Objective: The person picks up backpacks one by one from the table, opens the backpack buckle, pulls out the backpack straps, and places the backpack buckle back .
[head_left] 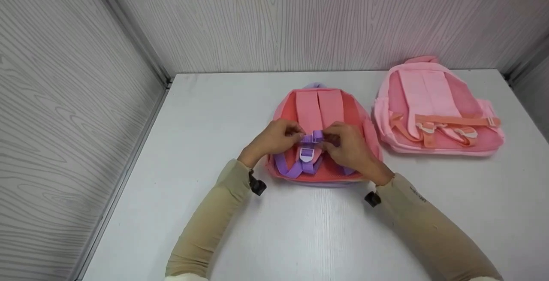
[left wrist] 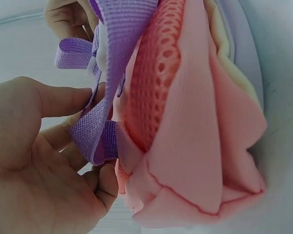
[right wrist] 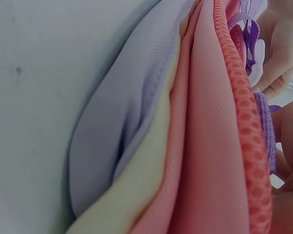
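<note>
A small pink and coral backpack lies with its shoulder straps facing up, purple webbing and a white buckle at its middle. My left hand pinches the purple strap between thumb and fingers; the left wrist view shows the webbing folded at the fingertips. From the other side, my right hand pinches the same webbing beside a small upright purple loop. In the right wrist view, the mesh back panel and lilac outer fabric hide part of the fingers.
A second, lighter pink backpack with orange straps lies to the right, close to the first one. White table surrounds both bags. Wood-grain panels stand behind and at the sides. Each wrist wears a small black camera.
</note>
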### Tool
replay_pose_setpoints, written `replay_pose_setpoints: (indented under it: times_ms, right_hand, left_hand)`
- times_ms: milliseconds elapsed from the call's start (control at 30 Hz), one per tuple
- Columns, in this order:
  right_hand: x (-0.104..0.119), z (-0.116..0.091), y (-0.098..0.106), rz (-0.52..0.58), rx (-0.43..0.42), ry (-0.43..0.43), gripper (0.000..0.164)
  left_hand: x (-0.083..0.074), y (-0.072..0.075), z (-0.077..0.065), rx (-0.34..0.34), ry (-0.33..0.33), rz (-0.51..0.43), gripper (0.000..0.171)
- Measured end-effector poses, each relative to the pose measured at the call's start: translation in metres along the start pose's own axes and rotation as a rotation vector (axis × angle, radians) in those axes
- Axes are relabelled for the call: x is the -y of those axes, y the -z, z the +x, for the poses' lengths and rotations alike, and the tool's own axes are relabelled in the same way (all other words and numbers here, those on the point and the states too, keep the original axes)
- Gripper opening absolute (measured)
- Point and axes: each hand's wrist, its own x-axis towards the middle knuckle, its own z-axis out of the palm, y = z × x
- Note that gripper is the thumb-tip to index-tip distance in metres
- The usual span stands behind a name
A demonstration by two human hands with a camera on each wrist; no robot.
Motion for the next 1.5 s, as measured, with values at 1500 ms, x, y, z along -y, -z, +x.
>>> replay_pose_setpoints:
  times_ms: [1500]
  right_hand:
    - [0.0,0.0,0.001,0.007,-0.015,0.034,0.014]
  left_hand:
    - [-0.004,-0.012,0.009,-0.005,-0.015,-0.01,0.017]
